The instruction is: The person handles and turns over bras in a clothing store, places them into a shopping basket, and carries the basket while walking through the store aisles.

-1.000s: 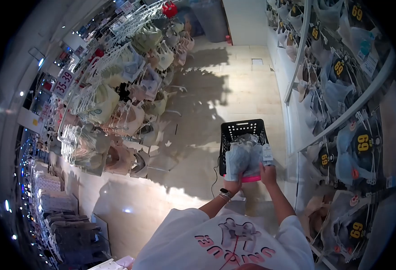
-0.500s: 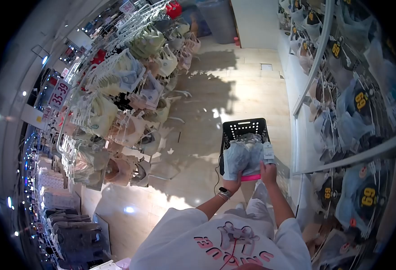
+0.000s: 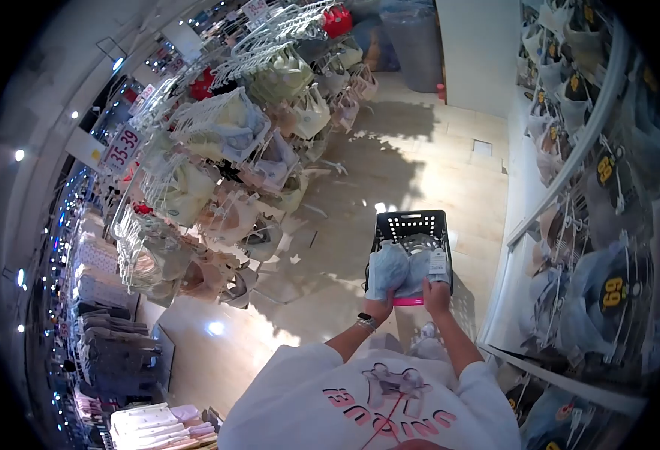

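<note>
The left hand (image 3: pixel 379 307) is curling its fingers partly around the lower left edge of a light blue bra (image 3: pixel 390 268), and the right hand (image 3: pixel 436 295) is pinching the same bra at its lower right side. Both hands are closing only partly; how firmly they are pressing, I cannot tell. The bra is lying across the near part of a black shopping basket (image 3: pixel 411 218), with its cups facing up; whether it is resting on something inside, I cannot tell. A white tag (image 3: pixel 438 264) is hanging over the right cup, just above the right hand. Below the bra, a bright pink strip (image 3: pixel 408 301) is showing between the two hands. On the left wrist the person is wearing a dark-faced watch (image 3: pixel 366 319), and on the body a white printed shirt (image 3: pixel 397 390). Farther out, the pale floor (image 3: pixel 232 322) is catching light and shadows. On the left, many bras are hanging on a rack (image 3: pixel 129 264) beside a sign reading 35-39 (image 3: pixel 121 146). On the right, other bras are hanging along the wall, one showing a yellow "69" label (image 3: pixel 613 292). A grey bin (image 3: pixel 412 45) is standing at the far end.
</note>
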Demonstrator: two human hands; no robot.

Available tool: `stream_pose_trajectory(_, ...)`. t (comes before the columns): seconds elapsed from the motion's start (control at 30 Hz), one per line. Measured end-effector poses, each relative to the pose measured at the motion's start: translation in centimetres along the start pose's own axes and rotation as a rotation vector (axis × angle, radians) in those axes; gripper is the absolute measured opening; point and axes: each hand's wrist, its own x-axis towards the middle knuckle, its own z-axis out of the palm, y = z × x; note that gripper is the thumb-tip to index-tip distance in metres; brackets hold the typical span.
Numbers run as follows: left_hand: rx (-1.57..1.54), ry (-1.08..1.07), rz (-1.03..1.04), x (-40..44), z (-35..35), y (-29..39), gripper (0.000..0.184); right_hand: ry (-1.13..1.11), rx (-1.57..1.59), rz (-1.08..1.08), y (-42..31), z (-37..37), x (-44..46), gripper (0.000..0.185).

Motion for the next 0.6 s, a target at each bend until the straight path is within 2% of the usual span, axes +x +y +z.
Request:
stream_pose_trajectory(0.07,0.102,-0.079,-0.066,1.0,0.9,-0.5,0.034,-0.073,-0.001,0.046,0.5,0.5,1.4,0.045)
stream_pose_trajectory(0.2,0.044,0.094,0.002,4.2,3.2,-2.0,0.029,-0.085,-0.018,0.036,1.5,1.2,5.6,0.047)
stream_pose_trajectory(0.23,0.043,0.103,-0.035,4.9,3.2,-2.0,0.029,-0.076,-0.003,0.027,1.4,1.6,6.4,0.047)
stream_pose_trajectory(0.37,0.027,0.074,0.007,8.3,3.7,-2.9,0.035,-0.087,-0.029,0.045,2.4,3.1,9.7,0.046)
stream_pose_trajectory(0.43,-0.009,0.036,0.036,10.5,1.7,-1.0,0.038,-0.104,-0.031,0.038,2.2,3.1,10.9,0.045)
stream_pose_trajectory(0.53,-0.075,-0.018,-0.019,12.5,2.0,-1.6,0.042,0.038,0.007,-0.092,2.4,4.0,13.1,0.041)
stream_pose_trajectory(0.57,-0.086,0.051,0.007,13.0,2.8,-2.3,0.043,-0.010,-0.009,-0.065,2.6,4.1,13.5,0.035)
stream_pose_trajectory(0.6,-0.067,0.011,-0.037,13.1,3.5,-3.9,0.043,0.021,-0.003,-0.073,2.5,4.6,14.0,0.032)
